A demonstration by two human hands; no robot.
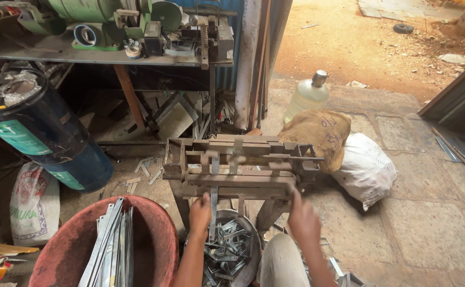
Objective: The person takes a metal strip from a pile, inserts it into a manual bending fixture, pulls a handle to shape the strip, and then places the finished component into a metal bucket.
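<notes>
A rusty metal jig or press (238,167) stands on short legs on the floor in front of me. My left hand (200,213) grips a thin flat metal strip (213,204) that hangs upright from the jig's front. My right hand (302,218) is raised at the jig's right front corner, blurred, fingers near its lower bar; whether it holds anything is unclear. Below the jig sits a round metal pan (248,250) filled with several bent metal pieces. My knee (283,263) is beside the pan.
A red tub (153,234) at lower left holds several long metal strips (110,244). A blue drum (46,133) and a workbench with green machinery (110,26) stand behind. A burlap sack (317,135), white sack (365,167) and plastic jug (308,95) lie to the right.
</notes>
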